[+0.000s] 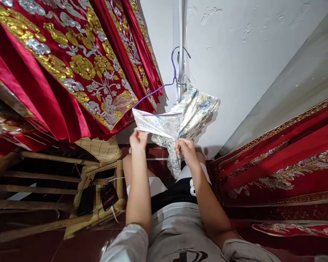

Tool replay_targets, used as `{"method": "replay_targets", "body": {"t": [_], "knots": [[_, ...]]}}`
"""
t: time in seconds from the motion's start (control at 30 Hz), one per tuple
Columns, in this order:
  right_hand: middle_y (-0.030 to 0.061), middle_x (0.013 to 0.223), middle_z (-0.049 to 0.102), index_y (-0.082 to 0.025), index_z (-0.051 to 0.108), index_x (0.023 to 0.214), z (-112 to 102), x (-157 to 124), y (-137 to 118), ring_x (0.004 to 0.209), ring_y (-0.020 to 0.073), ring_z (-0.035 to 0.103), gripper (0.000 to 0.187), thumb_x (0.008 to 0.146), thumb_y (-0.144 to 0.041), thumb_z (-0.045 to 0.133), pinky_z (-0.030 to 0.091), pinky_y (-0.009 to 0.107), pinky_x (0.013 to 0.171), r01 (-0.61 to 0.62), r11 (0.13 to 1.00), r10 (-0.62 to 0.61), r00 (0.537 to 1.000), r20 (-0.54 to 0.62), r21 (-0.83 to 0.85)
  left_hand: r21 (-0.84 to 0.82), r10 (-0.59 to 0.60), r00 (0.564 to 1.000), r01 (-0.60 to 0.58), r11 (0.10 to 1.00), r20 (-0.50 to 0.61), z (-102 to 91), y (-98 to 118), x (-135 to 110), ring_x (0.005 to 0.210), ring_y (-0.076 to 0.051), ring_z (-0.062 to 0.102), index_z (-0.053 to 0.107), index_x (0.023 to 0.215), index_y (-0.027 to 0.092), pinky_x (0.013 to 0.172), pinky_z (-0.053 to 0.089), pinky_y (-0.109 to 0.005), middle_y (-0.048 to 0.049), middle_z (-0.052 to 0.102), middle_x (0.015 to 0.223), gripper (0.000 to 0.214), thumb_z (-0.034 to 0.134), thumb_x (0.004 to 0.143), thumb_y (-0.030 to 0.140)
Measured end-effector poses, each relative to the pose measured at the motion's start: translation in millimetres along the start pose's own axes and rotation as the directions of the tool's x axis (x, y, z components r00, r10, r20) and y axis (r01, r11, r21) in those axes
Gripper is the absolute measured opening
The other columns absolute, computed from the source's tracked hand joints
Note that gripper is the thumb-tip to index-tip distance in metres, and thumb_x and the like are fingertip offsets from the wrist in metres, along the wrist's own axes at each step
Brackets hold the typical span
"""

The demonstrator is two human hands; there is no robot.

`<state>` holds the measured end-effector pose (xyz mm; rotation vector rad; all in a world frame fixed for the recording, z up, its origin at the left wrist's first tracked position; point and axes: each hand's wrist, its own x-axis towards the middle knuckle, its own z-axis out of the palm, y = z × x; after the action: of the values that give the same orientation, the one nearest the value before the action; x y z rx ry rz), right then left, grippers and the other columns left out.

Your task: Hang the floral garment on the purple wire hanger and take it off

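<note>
A white garment with a floral print (200, 105), perhaps a shirt or blouse, hangs bunched on a purple hanger (164, 86) in front of me. The hanger's hook points up by a pale vertical rail, and its left shoulder pokes into the cloth. My left hand (138, 139) is closed on the garment's lower left edge, pulling the fabric taut. My right hand (185, 147) pinches a gathered fold near the garment's middle. Loose cloth dangles below, between my knees.
Red embroidered cloths (84, 65) hang at upper left, and more red cloth (284, 171) lies at right. A white wall (235, 54) stands ahead. To my left, a bamboo chair (38, 182) and a lit phone (109, 196) with a white cable.
</note>
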<state>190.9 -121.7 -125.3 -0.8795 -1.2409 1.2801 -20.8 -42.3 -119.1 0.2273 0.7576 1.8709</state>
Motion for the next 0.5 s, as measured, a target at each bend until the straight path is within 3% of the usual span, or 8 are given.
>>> {"method": "replay_targets", "body": {"t": [0.1, 0.17, 0.23, 0.27, 0.33, 0.4, 0.5], "knots": [[-0.0029, 0.045, 0.048, -0.021, 0.055, 0.055, -14, -9, -4, 0.045, 0.0105, 0.042, 0.026, 0.08, -0.025, 0.05, 0.032, 0.024, 0.049, -0.114, 0.983, 0.127, 0.988, 0.09, -0.144, -0.115, -0.075, 0.995, 0.067, 0.991, -0.06, -22.5, -38, -29, 0.085, -0.016, 0.068, 0.056, 0.08, 0.018, 0.087, 0.054, -0.028, -0.0057, 0.065, 0.075, 0.027, 0.038, 0.099, 0.015], [-0.0025, 0.044, 0.048, -0.02, 0.058, 0.055, -27, -14, -6, 0.046, 0.0106, 0.042, 0.028, 0.082, -0.027, 0.054, 0.033, 0.025, 0.051, -0.216, 0.928, 0.289, 0.932, 0.219, -0.305, -0.142, -0.087, 0.996, 0.081, 0.986, -0.034, -26.0, -50, -46, 0.082, -0.014, 0.067, 0.056, 0.076, 0.018, 0.09, 0.053, -0.028, -0.0041, 0.064, 0.074, 0.024, 0.042, 0.096, 0.014], [-0.0005, 0.048, 0.053, -0.018, 0.064, 0.06, -37, -16, -5, 0.049, 0.0119, 0.046, 0.031, 0.085, -0.035, 0.06, 0.037, 0.026, 0.054, -0.26, 0.873, 0.399, 0.867, 0.298, -0.412, -0.148, -0.059, 0.991, 0.076, 0.986, 0.116, -21.6, -51, -62, 0.079, -0.014, 0.065, 0.054, 0.07, 0.018, 0.088, 0.053, -0.028, -0.0033, 0.06, 0.073, 0.023, 0.047, 0.092, 0.016], [0.001, 0.054, 0.057, -0.018, 0.066, 0.064, -40, -16, -3, 0.054, 0.0132, 0.049, 0.033, 0.087, -0.042, 0.061, 0.039, 0.027, 0.056, -0.262, 0.869, 0.4, 0.871, 0.284, -0.42, -0.134, -0.025, 0.974, 0.057, 0.989, 0.227, -17.6, -49, -70, 0.077, -0.014, 0.063, 0.053, 0.067, 0.018, 0.086, 0.053, -0.028, -0.0028, 0.057, 0.072, 0.023, 0.051, 0.09, 0.019], [0.0046, 0.072, 0.065, -0.019, 0.069, 0.077, -40, -15, 2, 0.067, 0.0169, 0.057, 0.04, 0.089, -0.056, 0.059, 0.045, 0.029, 0.064, -0.245, 0.902, 0.318, 0.934, 0.163, -0.356, -0.047, 0.039, 0.889, -0.02, 0.999, 0.456, -7.9, -44, -89, 0.072, -0.015, 0.058, 0.05, 0.063, 0.018, 0.078, 0.052, -0.027, -0.0021, 0.053, 0.071, 0.027, 0.059, 0.087, 0.03], [0.0062, 0.087, 0.068, -0.022, 0.07, 0.089, -35, -11, 7, 0.083, 0.0208, 0.061, 0.049, 0.091, -0.067, 0.05, 0.049, 0.032, 0.073, -0.229, 0.946, 0.248, 0.967, 0.057, -0.228, 0.134, 0.02, 0.779, -0.133, 0.982, 0.627, 1.4, -39, -111, 0.072, -0.016, 0.056, 0.054, 0.065, 0.018, 0.076, 0.051, -0.029, -0.0028, 0.056, 0.075, 0.032, 0.066, 0.085, 0.039], [0.0059, 0.082, 0.068, -0.025, 0.069, 0.095, -25, -3, 5, 0.091, 0.025, 0.064, 0.061, 0.091, -0.077, 0.038, 0.052, 0.035, 0.077, -0.241, 0.969, 0.245, 0.962, 0.122, -0.046, 0.432, -0.124, 0.627, -0.366, 0.824, 0.769, 11.5, -31, -138, 0.089, -0.021, 0.063, 0.068, 0.082, 0.018, 0.089, 0.049, -0.033, -0.0068, 0.067, 0.093, 0.025, 0.068, 0.089, 0.042]]}}
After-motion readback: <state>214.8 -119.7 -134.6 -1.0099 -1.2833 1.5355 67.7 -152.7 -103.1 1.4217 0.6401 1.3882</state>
